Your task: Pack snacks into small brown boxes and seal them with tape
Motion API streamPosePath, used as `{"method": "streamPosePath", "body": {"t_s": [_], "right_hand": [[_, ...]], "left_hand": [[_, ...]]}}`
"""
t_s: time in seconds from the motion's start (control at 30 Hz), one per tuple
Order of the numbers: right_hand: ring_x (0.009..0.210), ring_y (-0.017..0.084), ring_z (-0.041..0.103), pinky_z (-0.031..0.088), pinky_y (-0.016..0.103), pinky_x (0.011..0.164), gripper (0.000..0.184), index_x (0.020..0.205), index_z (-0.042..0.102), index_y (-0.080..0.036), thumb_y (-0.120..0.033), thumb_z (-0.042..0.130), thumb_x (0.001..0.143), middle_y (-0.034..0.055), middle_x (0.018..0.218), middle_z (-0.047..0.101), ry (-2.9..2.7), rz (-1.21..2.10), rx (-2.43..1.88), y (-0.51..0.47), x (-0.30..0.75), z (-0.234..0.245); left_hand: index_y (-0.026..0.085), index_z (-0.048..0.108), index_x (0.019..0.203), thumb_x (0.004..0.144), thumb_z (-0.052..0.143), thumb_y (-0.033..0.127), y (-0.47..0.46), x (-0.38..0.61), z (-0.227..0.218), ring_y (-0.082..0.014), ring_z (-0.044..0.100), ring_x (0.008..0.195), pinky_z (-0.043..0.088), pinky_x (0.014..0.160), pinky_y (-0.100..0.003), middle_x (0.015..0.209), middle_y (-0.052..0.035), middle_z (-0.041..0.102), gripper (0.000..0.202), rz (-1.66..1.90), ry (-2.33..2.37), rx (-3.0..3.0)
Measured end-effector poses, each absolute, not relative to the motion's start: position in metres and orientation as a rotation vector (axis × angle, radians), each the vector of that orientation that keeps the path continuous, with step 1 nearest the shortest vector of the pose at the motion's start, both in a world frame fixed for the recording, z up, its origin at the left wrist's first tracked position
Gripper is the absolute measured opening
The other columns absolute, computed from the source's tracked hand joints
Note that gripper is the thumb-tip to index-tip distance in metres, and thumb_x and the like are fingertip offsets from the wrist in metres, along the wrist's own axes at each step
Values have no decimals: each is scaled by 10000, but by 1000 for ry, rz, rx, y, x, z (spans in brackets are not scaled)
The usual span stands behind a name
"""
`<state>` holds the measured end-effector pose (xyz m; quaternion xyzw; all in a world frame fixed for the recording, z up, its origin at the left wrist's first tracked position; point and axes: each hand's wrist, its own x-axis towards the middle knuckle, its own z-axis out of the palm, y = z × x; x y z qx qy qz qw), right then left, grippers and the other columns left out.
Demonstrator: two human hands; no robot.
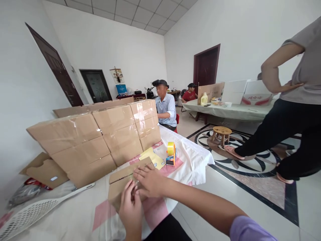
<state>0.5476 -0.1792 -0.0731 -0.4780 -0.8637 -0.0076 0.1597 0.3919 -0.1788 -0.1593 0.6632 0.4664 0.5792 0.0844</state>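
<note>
Pressing: flat carton (pixel 119 183) was pinned under R hand (pixel 149 181), fingers spread | L hand (pixel 130 207) at near edge, grip unclear

White walls (pixel 120 43) and a panelled ceiling (pixel 140 13) close a bright room. One dark brown door (pixel 56 67) stands at ten o'clock, a second door (pixel 206 65) at one. At four o'clock the pale floor (pixel 225 192) carries a round black pattern (pixel 253 169), with a small wooden stool (pixel 221 132) on it.
</note>
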Motion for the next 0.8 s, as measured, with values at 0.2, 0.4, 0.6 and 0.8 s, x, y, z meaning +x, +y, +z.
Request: {"method": "streamPosePath", "body": {"t_s": [0.2,0.4,0.6,0.8], "right_hand": [[1500,341,273,277,466,1188,1002,1531,391,-293,-502,866,674,125,1627,300,-2257,472,-1442,-151,618,-73],[1494,346,269,230,480,1223,1355,1618,133,-273,-495,939,551,142,1608,315,-1803,988,-987,-141,630,-170],[1522,395,138,116,528,1237,1505,1623,5,-266,-438,970,481,160,1657,140,-1817,908,-1032,-144,611,-183],[1448,400,329,321,530,1161,1425,1621,-32,-265,-487,901,567,173,1611,233,-1588,759,-1018,-205,612,-161]], "left_hand": [[221,668,1192,983,507,368,-178,393,-156,-228,646,1142,548,818,-299,1306,-81,659,302,1714,1387,1988],[201,699,1184,954,566,312,-164,383,-172,-220,687,1058,552,650,-244,1241,-107,693,288,1879,1199,2063],[206,753,991,935,554,299,-160,354,-177,-197,715,797,588,640,-298,1110,-103,743,227,1916,1040,1995],[167,734,1006,877,585,280,-162,342,-189,-187,679,740,549,554,-287,1142,-122,723,227,2297,1336,1679]]}}
